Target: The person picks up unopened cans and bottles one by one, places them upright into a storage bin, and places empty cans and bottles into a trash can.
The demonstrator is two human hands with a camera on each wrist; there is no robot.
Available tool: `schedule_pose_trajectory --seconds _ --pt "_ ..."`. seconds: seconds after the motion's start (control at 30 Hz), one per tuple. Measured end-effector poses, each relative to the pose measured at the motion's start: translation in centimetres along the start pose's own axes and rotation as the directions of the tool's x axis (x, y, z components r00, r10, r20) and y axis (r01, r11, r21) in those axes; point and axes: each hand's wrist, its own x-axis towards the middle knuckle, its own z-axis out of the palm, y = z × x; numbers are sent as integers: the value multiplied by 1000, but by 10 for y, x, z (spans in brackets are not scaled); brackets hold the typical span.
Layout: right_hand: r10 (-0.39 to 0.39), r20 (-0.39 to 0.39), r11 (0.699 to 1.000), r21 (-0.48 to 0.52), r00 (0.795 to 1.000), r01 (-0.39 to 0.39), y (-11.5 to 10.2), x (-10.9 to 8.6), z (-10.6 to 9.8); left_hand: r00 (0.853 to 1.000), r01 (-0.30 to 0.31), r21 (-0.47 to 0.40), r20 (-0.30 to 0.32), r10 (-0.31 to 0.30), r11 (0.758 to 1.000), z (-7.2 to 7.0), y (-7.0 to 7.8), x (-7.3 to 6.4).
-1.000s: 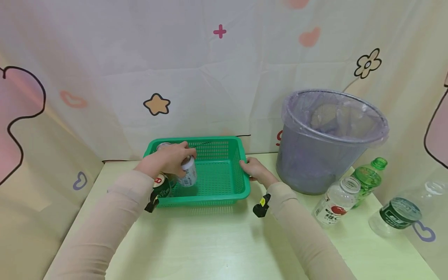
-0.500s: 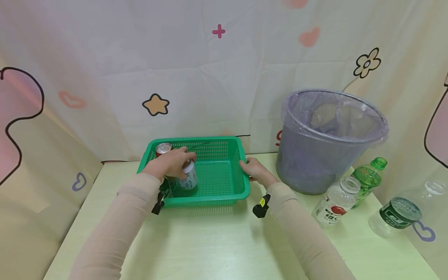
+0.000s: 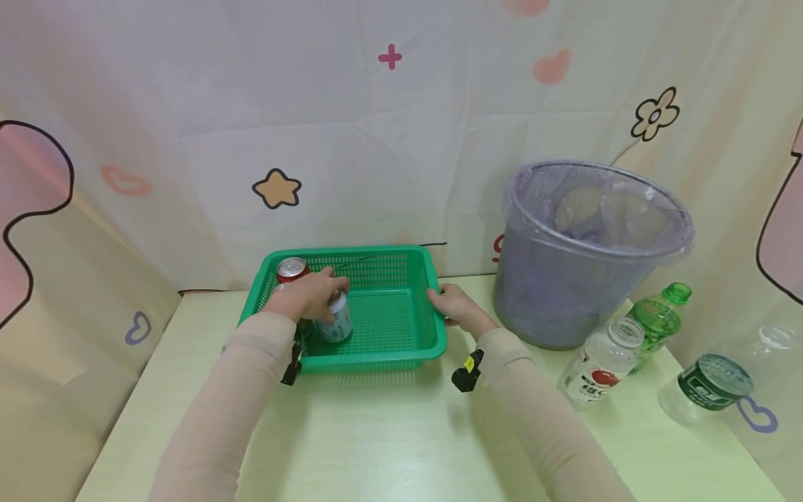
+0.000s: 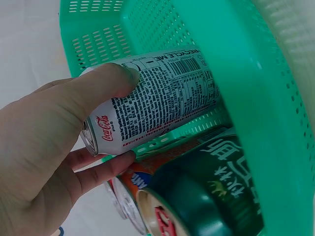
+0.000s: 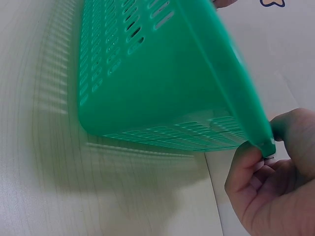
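Observation:
My left hand (image 3: 307,296) holds a white Coca-Cola can (image 4: 167,93) near its top, thumb on the printed side and fingers around the far side. The can stands inside the left part of the green plastic basket (image 3: 383,357). Beside it in the left wrist view are a dark green can (image 4: 206,191) and an orange can (image 4: 152,164). A red can (image 3: 292,270) shows behind the hand. On the right, my right hand (image 3: 456,305) pinches the basket's rim between thumb and fingers.
A mesh bin (image 3: 552,293) lined with a translucent purple bag stands right of the basket. Near it are a clear bottle with a white label (image 3: 596,373), a green bottle (image 3: 659,314) and a clear bottle with a green label (image 3: 709,383). A patterned curtain (image 3: 376,174) hangs behind the table.
My left hand has lowered slightly with the white can, and its forearm has swung right. The red can's top has come into view. My right hand stays at the rim.

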Motion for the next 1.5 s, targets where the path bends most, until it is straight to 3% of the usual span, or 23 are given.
schedule_pose_trajectory --seconds 0.3,0.87,1.17,1.5 --pt "6 3 1000 0 1000 -6 -1 -2 0 1000 14 0 -3 -14 1000 5 -1 2" --pt "-17 6 1000 10 1000 17 2 2 0 999 11 77 -33 -9 997 6 1 10" --pt "-16 6 1000 10 1000 16 2 1 0 995 59 90 -81 -52 994 8 1 14" --pt "-19 7 1000 12 1000 19 1 1 0 986 132 167 -128 -111 977 8 -3 27"
